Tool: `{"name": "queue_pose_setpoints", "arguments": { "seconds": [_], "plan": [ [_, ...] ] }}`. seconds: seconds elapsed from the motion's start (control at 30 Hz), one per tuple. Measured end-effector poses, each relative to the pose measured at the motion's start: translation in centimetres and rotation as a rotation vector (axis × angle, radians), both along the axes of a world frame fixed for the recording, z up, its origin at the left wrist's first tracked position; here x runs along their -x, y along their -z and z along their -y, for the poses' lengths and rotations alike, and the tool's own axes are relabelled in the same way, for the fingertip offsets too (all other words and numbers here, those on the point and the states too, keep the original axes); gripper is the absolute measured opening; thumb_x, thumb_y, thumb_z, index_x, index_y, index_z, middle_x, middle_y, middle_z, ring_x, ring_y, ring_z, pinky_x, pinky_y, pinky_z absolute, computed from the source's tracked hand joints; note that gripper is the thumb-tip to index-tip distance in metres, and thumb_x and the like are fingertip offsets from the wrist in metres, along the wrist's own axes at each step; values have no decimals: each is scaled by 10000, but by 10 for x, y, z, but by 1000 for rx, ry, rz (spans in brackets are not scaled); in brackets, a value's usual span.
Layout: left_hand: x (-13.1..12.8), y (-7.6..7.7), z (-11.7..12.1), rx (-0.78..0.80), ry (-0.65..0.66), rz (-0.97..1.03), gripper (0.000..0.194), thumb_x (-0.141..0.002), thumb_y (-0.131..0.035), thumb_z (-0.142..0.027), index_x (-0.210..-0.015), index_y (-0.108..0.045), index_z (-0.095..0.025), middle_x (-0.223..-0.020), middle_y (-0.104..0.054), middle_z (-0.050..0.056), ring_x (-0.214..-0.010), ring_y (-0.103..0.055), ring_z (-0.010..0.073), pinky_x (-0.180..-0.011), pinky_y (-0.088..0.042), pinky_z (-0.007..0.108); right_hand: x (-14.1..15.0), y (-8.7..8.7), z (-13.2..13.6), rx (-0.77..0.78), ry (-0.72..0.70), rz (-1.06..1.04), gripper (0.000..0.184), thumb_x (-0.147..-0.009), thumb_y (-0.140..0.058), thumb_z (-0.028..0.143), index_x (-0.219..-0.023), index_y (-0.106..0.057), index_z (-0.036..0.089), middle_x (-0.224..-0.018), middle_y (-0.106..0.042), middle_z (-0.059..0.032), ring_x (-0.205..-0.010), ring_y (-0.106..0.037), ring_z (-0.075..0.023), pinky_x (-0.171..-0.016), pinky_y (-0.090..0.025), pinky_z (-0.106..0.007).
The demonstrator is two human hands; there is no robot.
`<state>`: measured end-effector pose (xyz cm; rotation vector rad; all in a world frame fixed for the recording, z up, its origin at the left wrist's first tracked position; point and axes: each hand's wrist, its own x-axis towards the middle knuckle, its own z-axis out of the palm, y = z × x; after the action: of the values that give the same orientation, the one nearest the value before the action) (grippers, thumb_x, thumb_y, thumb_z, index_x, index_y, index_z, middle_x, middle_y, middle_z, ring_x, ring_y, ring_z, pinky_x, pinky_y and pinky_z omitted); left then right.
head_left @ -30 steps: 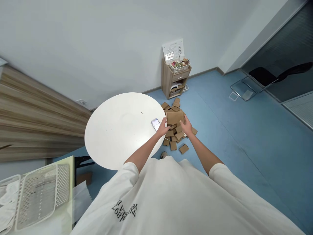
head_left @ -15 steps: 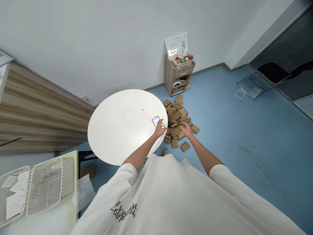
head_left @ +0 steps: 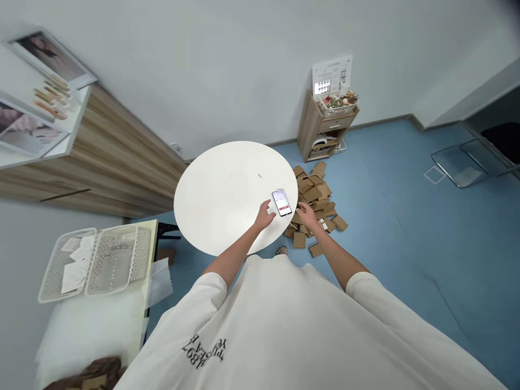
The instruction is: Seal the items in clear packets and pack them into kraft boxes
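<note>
My left hand (head_left: 265, 215) hovers over the white round table (head_left: 215, 200), fingers parted and holding nothing. Just to its right a phone (head_left: 281, 202) lies on the table with its screen lit. On the phone's other side, past the table's right edge, my right hand (head_left: 306, 214) is also empty, its fingers apart. Beneath and beyond that hand a heap of small brown cardboard boxes (head_left: 319, 189) lies on the blue floor. A white cable near the table edge is partly covered by my right hand.
A small wooden cabinet (head_left: 311, 127) with a flower basket (head_left: 337, 103) stands against the wall. At the left are a long wood-grain cabinet (head_left: 125, 146) and a side table with white plastic baskets (head_left: 111, 260). A black chair (head_left: 504, 142) stands far right.
The cardboard box held in both hands a second ago is out of them, released over the heap. Both hands are now apart and empty. The view has swung left.
</note>
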<state>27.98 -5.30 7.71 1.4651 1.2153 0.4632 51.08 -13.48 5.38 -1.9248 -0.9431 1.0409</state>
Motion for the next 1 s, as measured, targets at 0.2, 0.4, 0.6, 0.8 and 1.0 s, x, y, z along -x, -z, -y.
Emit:
{"name": "queue_pose_setpoints", "arguments": {
  "seconds": [0.2,0.4,0.6,0.8,1.0],
  "plan": [
    [67,-5,0,-1,-147,-10,726,-826,-645,-207,-1508,-407,-281,-1611,-307,103,-1384,-459,312,-1080,-460,433,57,-5,-35,-27,-132,5,540,-870,-558,400,-1370,-595,198,-1430,-585,-113,-1283,-567,-268,-1101,-463,-427],
    [148,-5,1,-2,-302,6,705,-846,-632,-213,-1511,-408,-267,-1581,-388,117,-1390,-467,297,-1074,-463,426,133,-16,-69,-40,-314,30,475,-876,-559,397,-1315,-626,229,-1410,-605,-89,-1222,-602,-261,-1076,-478,-448],
    [255,0,11,-49,-341,20,513,-898,-583,-211,-1410,-539,-222,-1460,-552,123,-1351,-522,276,-1104,-442,420,242,-23,-92,-17,-463,47,460,-886,-560,382,-1309,-629,216,-1375,-623,-102,-1206,-610,-253,-1069,-479,-435],
    [387,-2,19,-65,-453,-54,455,-915,-555,-178,-1368,-575,-216,-1426,-590,98,-1314,-560,243,-1103,-463,389,384,-21,-102,1,-590,49,440,-886,-571,377,-1289,-641,215,-1357,-635,-105,-1171,-635,-243,-1048,-493,-424],
    [503,-8,32,-103,-596,-113,424,-896,-561,-135,-1311,-621,-196,-1381,-629,109,-1274,-593,256,-1097,-471,411,511,-16,-111,-48,-747,37,381,-886,-582,357,-1235,-671,231,-1297,-679,-95,-1130,-665,-238,-1022,-516,-427]
  ]
}}
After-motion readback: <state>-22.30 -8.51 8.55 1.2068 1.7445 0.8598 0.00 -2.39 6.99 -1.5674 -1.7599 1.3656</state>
